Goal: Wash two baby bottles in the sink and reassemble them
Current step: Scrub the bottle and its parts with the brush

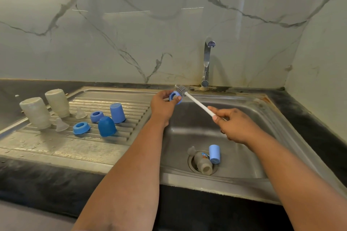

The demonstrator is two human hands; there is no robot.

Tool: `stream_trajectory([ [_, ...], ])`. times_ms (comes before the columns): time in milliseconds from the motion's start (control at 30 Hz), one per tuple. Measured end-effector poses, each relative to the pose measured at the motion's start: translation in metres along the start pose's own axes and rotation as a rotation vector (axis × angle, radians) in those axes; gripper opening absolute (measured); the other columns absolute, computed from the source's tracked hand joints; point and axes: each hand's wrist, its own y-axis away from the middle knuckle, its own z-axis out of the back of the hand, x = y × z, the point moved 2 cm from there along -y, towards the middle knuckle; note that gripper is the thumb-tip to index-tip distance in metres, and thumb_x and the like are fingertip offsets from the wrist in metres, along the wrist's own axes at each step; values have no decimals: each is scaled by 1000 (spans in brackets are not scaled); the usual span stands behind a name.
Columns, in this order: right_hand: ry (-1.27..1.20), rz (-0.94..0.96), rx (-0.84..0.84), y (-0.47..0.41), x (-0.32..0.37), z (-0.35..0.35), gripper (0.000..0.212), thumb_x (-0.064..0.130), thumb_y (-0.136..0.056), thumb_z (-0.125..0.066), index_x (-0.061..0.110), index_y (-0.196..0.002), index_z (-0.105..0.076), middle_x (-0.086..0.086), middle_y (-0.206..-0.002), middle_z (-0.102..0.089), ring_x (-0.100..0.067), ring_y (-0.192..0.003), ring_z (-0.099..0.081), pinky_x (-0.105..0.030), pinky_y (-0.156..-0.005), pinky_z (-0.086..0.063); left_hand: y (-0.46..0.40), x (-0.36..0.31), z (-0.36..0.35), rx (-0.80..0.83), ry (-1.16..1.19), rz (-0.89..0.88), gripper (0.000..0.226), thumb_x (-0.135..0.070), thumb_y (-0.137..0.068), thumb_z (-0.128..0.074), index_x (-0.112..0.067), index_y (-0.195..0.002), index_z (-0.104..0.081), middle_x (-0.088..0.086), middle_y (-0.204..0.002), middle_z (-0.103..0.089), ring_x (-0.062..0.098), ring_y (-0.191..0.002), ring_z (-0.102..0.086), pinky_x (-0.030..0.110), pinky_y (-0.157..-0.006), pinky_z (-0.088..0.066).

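Observation:
My left hand (163,106) pinches a blue screw ring (175,97) above the sink's back left corner. My right hand (232,124) grips the white handle of a bottle brush (197,102), whose grey bristle head touches the ring. Down in the sink basin (244,155), over the drain, lie a clear bottle (202,162), a light blue cap (214,154) and a clear teat (191,150). On the drainboard (56,146) stand two upturned clear bottles (35,112) (57,102), two clear teats (61,124) (80,113), two blue rings (81,128) (96,116) and two blue caps (106,126) (117,113).
A chrome tap (207,62) rises behind the sink at the marble wall, with no water running. Dark countertop (309,118) surrounds the steel unit. Small debris specks lie on the drainboard's front part.

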Motion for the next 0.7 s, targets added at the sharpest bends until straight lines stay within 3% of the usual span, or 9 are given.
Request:
stream_trajectory([
  [100,-25,-8,0,0,-2,-3,37,30,-99,-50,41,-134,-54,15,-87,-49,-2,-68,-41,-18,-63,-36,3,-2,-4,18,-14,-24,33,-11,-79,-79,-8,-109,-67,3,-101,-65,15,-95,-61,24,-82,-46],
  [233,-87,-71,179,6,0,7,36,28,-101,-49,46,-131,-52,1,-72,-51,-12,-57,-39,-22,-49,-34,-3,6,5,-84,83,163,29,-6,-76,-81,-8,-100,-66,7,-97,-67,23,-97,-66,32,-86,-55],
  [333,-68,-58,131,6,-1,12,36,27,-101,-48,43,-133,-52,4,-68,-51,-12,-53,-39,-21,-46,-34,-3,2,1,-3,146,218,34,-7,-75,-81,-4,-103,-64,11,-100,-67,25,-96,-68,36,-84,-58],
  [467,-14,17,4,1,-2,-1,37,29,-100,-49,40,-134,-54,21,-77,-45,-1,-62,-40,-15,-57,-34,4,-5,-8,52,159,227,34,-11,-76,-81,-7,-95,-53,11,-99,-61,24,-94,-67,31,-73,-59],
  [600,8,21,12,-4,-3,-8,37,33,-100,-48,44,-135,-51,7,-96,-51,-5,-71,-42,-21,-65,-37,5,-2,-5,152,249,301,37,-12,-83,-76,-7,-105,-46,18,-112,-58,27,-99,-66,29,-67,-60],
  [700,-5,4,-19,-6,-7,-4,37,34,-99,-48,45,-135,-51,5,-103,-55,-11,-79,-47,-26,-70,-41,5,-9,-7,257,403,312,21,-12,-93,-62,-3,-111,-55,15,-105,-62,21,-90,-66,27,-72,-60],
])
